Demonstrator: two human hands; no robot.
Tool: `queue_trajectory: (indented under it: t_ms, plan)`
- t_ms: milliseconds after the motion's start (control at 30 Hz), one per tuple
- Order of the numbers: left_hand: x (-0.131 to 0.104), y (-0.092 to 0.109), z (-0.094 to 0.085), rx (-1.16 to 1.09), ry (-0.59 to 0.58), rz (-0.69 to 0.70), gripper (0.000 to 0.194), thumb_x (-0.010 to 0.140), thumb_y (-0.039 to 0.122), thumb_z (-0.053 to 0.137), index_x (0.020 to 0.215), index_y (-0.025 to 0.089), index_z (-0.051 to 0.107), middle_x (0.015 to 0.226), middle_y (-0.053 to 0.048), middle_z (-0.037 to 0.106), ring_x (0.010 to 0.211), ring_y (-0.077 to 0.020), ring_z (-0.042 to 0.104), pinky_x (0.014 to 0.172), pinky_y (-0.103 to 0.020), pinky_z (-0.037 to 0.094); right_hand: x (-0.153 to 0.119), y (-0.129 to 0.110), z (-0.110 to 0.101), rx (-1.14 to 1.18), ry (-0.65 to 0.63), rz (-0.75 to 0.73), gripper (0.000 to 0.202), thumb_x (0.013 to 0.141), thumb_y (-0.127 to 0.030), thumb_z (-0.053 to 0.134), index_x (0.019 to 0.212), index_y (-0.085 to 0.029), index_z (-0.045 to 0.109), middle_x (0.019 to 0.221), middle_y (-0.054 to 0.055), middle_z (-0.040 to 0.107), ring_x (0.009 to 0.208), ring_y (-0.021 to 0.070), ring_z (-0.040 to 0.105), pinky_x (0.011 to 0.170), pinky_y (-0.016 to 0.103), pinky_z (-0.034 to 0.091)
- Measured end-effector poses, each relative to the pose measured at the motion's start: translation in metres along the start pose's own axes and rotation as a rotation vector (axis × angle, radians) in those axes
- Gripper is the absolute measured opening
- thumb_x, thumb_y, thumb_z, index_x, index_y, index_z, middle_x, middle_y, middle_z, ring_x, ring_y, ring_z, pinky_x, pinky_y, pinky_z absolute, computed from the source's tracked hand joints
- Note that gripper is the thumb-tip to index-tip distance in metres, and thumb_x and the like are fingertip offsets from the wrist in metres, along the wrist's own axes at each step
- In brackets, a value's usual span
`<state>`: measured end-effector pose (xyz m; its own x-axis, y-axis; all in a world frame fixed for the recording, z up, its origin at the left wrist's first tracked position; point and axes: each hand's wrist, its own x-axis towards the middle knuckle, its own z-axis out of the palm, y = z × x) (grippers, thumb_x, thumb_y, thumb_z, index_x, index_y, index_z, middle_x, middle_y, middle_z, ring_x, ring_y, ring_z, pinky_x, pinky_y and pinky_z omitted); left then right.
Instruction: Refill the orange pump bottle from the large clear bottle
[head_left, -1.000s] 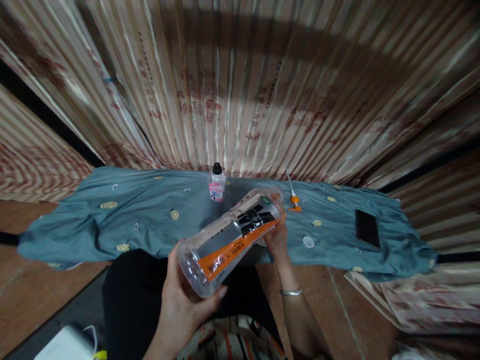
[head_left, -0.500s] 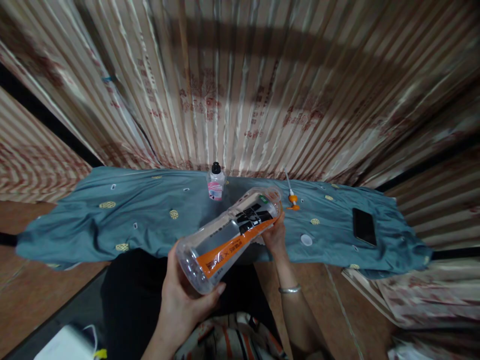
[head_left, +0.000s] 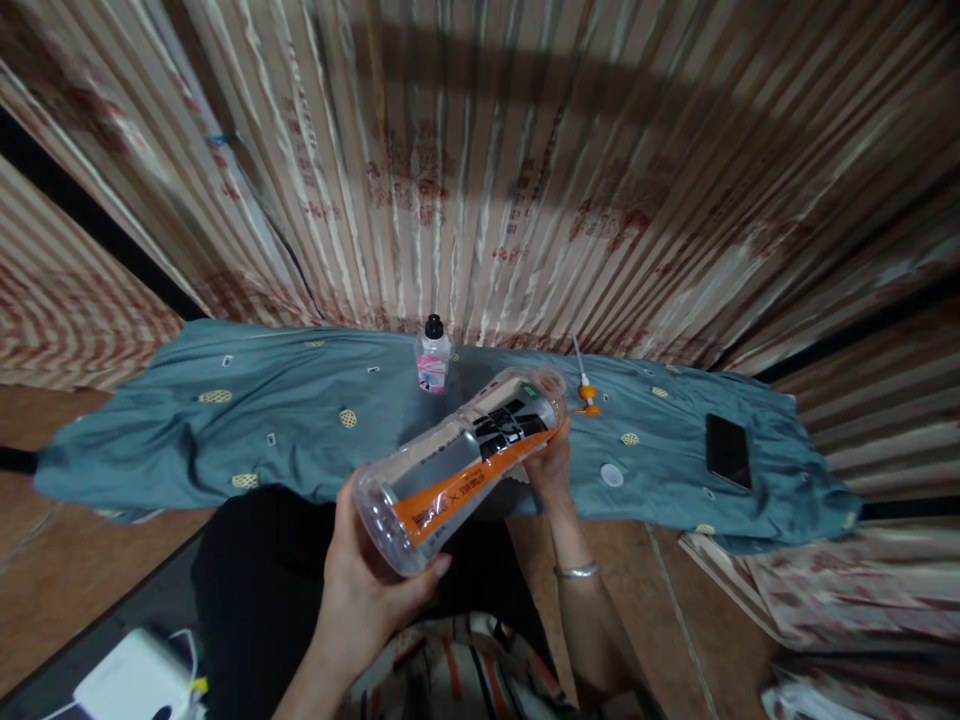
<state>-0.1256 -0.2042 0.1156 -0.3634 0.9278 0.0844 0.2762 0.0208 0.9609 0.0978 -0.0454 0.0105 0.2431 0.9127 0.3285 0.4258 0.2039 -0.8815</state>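
Observation:
A large clear plastic bottle (head_left: 461, 470) with an orange, black and grey label lies tilted across my lap, in front of the cloth-covered table. My left hand (head_left: 375, 570) grips its broad base at the lower left. Around the other end, up and to the right, my right hand (head_left: 551, 460) is closed; the bottle hides some of its fingers. Just right of that end, an orange pump head (head_left: 587, 395) with a pale tube rests on the cloth. A small clear bottle (head_left: 433, 360) with a black cap and pink label stands upright behind.
Blue-green cloth with yellow prints covers the long table (head_left: 300, 400). On its right side are a black phone (head_left: 727, 450) and a round white disc (head_left: 612, 475). Striped curtains (head_left: 480, 200) hang close behind. At lower left, a white box-like device (head_left: 139, 675) with a cord sits on a dark surface.
Both hands keep their hold on the large bottle, which stays almost where it was. The view has shifted slightly, bringing more of the white device into sight.

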Motion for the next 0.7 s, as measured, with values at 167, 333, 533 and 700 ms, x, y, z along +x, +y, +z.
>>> queue_trajectory:
  t_ms: [167, 333, 533, 700]
  plan:
    - [-0.0025, 0.0076, 0.0051, -0.019, 0.079, -0.035, 0.085, 0.062, 0.04, 0.086, 0.136, 0.017, 0.049, 0.122, -0.01, 0.071, 0.115, -0.0293, 0.073, 0.101, -0.041, 0.059, -0.0004, -0.0016, -0.0008, 0.009, -0.008, -0.018, 0.061, 0.074, -0.042, 0.07, 0.126, -0.021, 0.045, 0.111, 0.014, 0.075, 0.099, 0.0286, 0.075, 0.081, 0.042, 0.062]
    - [-0.0009, 0.0072, 0.0023, -0.019, 0.01, -0.028, 0.086, 0.063, 0.038, 0.089, 0.135, 0.016, 0.048, 0.12, -0.01, 0.073, 0.111, -0.0288, 0.074, 0.096, -0.04, 0.062, -0.0004, 0.0003, -0.0008, -0.015, -0.015, 0.004, 0.052, 0.073, -0.044, 0.071, 0.115, -0.022, 0.049, 0.098, 0.01, 0.075, 0.093, 0.0286, 0.075, 0.077, 0.04, 0.061]
    - [0.0026, 0.004, -0.0003, -0.005, -0.01, 0.0, 0.085, 0.065, 0.039, 0.088, 0.135, 0.015, 0.046, 0.121, -0.012, 0.073, 0.111, -0.0286, 0.075, 0.095, -0.038, 0.063, 0.0002, -0.0001, 0.0003, 0.013, -0.004, 0.009, 0.049, 0.071, -0.041, 0.074, 0.109, -0.024, 0.048, 0.098, 0.01, 0.076, 0.089, 0.0268, 0.075, 0.073, 0.037, 0.061]
    - [0.0019, 0.0051, 0.0018, -0.029, 0.001, -0.032, 0.088, 0.061, 0.037, 0.089, 0.133, 0.014, 0.045, 0.121, -0.014, 0.072, 0.112, -0.0302, 0.075, 0.095, -0.039, 0.063, 0.0008, -0.0026, 0.0003, 0.038, -0.003, 0.015, 0.048, 0.07, -0.038, 0.073, 0.108, -0.023, 0.049, 0.1, 0.012, 0.076, 0.094, 0.0275, 0.075, 0.077, 0.038, 0.061]
